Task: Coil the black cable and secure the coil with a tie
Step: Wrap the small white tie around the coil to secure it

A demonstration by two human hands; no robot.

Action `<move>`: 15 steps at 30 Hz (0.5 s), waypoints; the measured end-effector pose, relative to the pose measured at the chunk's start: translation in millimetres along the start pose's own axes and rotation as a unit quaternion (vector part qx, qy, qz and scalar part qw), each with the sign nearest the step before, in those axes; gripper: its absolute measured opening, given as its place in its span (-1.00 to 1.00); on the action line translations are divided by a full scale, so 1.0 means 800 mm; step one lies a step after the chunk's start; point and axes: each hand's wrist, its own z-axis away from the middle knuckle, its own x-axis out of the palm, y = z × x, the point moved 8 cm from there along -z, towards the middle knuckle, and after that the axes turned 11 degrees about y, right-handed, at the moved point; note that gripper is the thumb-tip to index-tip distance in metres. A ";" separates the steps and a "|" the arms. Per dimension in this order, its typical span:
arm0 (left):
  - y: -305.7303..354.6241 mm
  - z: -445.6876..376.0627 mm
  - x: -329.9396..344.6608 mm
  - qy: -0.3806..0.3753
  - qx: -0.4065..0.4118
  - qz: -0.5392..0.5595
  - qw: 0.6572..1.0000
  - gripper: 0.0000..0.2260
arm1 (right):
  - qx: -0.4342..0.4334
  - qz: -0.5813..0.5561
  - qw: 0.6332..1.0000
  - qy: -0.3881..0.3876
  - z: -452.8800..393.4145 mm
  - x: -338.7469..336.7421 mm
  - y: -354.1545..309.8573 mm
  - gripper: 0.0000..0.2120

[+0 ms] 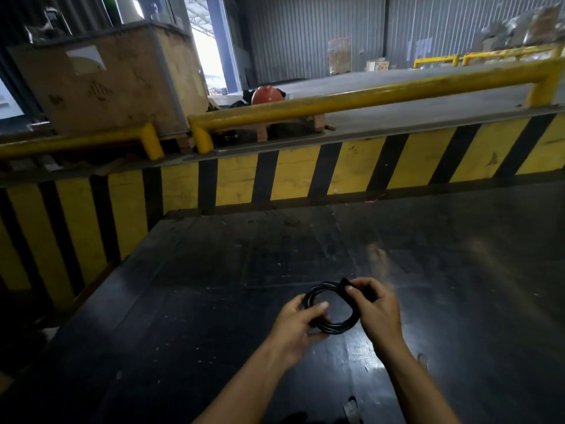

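Note:
The black cable (321, 289) is wound into a small round coil of several loops, held just above the dark table (214, 286). My left hand (293, 328) grips the coil's left side, thumb across the loops. My right hand (374, 310) pinches the coil's right side, with a black end or strap (345, 282) sticking up between thumb and fingers. Whether that piece is a tie or the cable's end I cannot tell.
A yellow-and-black striped barrier (305, 175) runs along the table's far edge, with yellow rails (351, 101) above it. A large cardboard box (113, 84) stands at the back left and an orange helmet (267, 94) behind the rail.

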 end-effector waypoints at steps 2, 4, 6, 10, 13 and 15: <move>-0.012 -0.003 -0.006 0.024 -0.022 0.027 0.999 -0.84 | 0.019 0.018 0.999 -0.018 0.008 -0.001 0.016 -0.86; -0.019 -0.007 -0.015 0.051 -0.030 0.032 0.998 -0.86 | 0.049 0.054 0.996 -0.047 0.018 -0.004 0.038 -0.88; -0.025 -0.011 -0.029 0.080 -0.030 0.024 0.996 -0.85 | 0.079 0.105 0.989 -0.073 0.027 -0.013 0.063 -0.91; -0.036 -0.016 -0.066 0.126 -0.026 -0.035 0.991 -0.75 | 0.099 0.295 0.937 -0.159 0.048 -0.031 0.123 -0.84; -0.043 -0.016 -0.086 0.143 -0.018 -0.074 0.987 -0.69 | 0.117 0.419 0.851 -0.295 0.088 -0.034 0.173 -0.70; -0.048 -0.015 -0.093 0.136 -0.013 -0.094 0.986 -0.66 | 0.099 0.437 0.833 -0.324 0.108 -0.035 0.188 -0.70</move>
